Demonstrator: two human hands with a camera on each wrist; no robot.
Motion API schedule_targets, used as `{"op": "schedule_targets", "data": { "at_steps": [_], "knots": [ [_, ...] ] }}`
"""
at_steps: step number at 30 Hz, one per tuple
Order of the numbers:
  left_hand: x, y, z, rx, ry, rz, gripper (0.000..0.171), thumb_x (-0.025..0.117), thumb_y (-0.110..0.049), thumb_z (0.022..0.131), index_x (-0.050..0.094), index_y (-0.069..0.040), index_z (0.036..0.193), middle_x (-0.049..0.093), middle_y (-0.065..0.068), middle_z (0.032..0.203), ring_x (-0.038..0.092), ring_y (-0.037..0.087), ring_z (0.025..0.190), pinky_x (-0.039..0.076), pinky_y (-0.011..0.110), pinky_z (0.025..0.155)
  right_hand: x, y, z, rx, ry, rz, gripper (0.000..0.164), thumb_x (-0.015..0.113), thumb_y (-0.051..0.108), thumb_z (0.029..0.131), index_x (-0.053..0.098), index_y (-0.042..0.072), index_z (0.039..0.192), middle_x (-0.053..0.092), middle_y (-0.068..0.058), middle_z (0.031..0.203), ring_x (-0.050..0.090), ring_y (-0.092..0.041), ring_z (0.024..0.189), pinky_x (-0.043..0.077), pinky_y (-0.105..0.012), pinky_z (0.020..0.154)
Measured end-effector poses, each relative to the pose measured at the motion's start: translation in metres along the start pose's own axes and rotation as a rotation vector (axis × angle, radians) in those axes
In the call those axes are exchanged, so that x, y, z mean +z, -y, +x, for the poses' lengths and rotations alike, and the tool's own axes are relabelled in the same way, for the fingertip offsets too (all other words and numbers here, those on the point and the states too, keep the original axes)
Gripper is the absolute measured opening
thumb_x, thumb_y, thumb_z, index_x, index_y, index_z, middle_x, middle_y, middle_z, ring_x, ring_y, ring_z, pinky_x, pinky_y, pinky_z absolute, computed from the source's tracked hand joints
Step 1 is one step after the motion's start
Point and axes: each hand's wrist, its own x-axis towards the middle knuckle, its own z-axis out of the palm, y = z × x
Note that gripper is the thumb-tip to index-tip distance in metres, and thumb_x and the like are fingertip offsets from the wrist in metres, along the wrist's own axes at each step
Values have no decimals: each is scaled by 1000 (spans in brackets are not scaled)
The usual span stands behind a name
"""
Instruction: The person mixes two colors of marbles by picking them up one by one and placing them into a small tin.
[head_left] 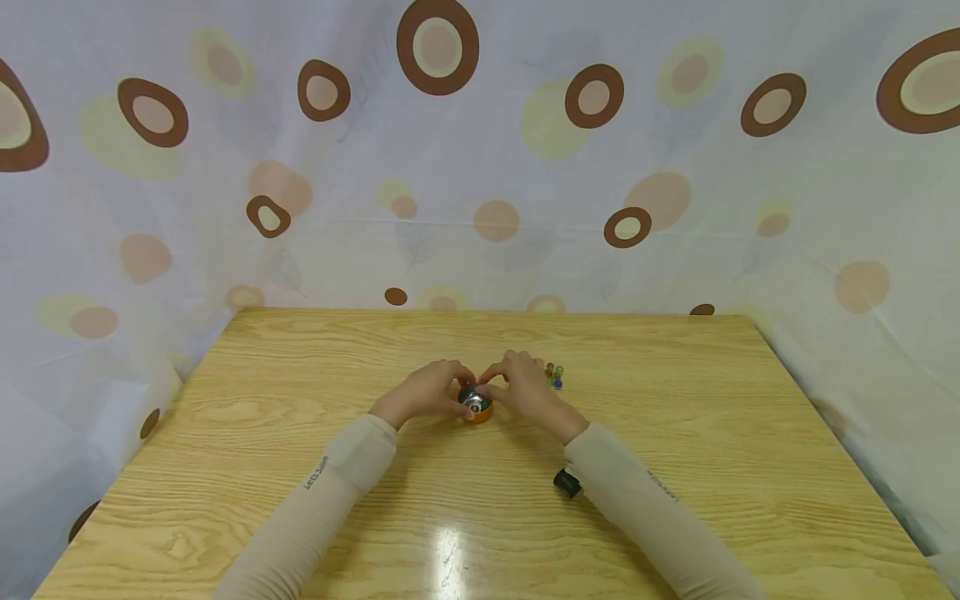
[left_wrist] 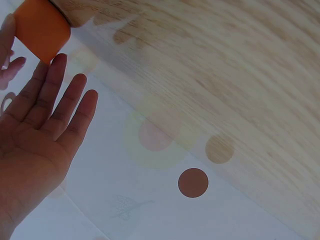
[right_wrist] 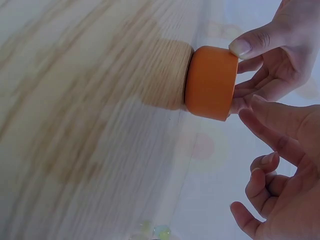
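Note:
A small orange cup [head_left: 480, 417] with a shiny metallic inside stands upright on the wooden table. My left hand [head_left: 430, 390] holds it by the rim, thumb on the near side and fingers on the far side. In the right wrist view the left thumb presses the edge of the orange cup [right_wrist: 212, 82]. Over the rim, my right hand [head_left: 527, 390] has its thumb and index fingertips close together. Whether something small sits between them cannot be seen. Several glass marbles [head_left: 555, 375] lie on the table just beyond the right hand.
A small black object [head_left: 567, 483] shows beside the right sleeve. The wooden table [head_left: 337, 342] reaches back to a patterned cloth [head_left: 495, 150] hanging behind and at both sides.

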Motion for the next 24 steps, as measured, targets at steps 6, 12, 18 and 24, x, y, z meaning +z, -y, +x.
{"op": "schedule_targets", "data": {
  "at_steps": [6, 12, 18, 24],
  "knots": [
    [-2, -1, -1, -2, -3, -18, 49, 83, -21, 77, 64, -4, 118, 63, 6, 109, 58, 24, 104, 48, 40, 91, -7, -4, -3, 2, -22, -18, 15, 70, 27, 88, 77, 16, 96, 52, -10, 78, 35, -18, 69, 22, -36, 68],
    [-3, 0, -1, 11, -4, -21, 48, 83, -23, 77, 65, -4, 117, 63, 6, 109, 58, 24, 105, 48, 41, 90, -10, -8, -5, -6, -30, -13, 15, 70, 26, 89, 77, 15, 96, 51, -11, 77, 33, -19, 68, 20, -36, 68],
    [-2, 0, -2, 17, -6, -24, 48, 83, -22, 76, 64, -3, 117, 63, 6, 110, 58, 25, 106, 47, 42, 92, -15, -16, -8, 8, -44, 11, 15, 69, 25, 90, 76, 14, 97, 48, -7, 75, 35, -20, 71, 20, -38, 69],
    [-2, 0, -2, 17, -8, -28, 48, 84, -23, 76, 65, -4, 116, 63, 6, 110, 58, 23, 104, 48, 40, 91, -22, -27, -7, 17, -69, 22, 15, 68, 24, 91, 77, 14, 97, 44, -1, 71, 35, -20, 69, 21, -39, 69]
  ]
}}
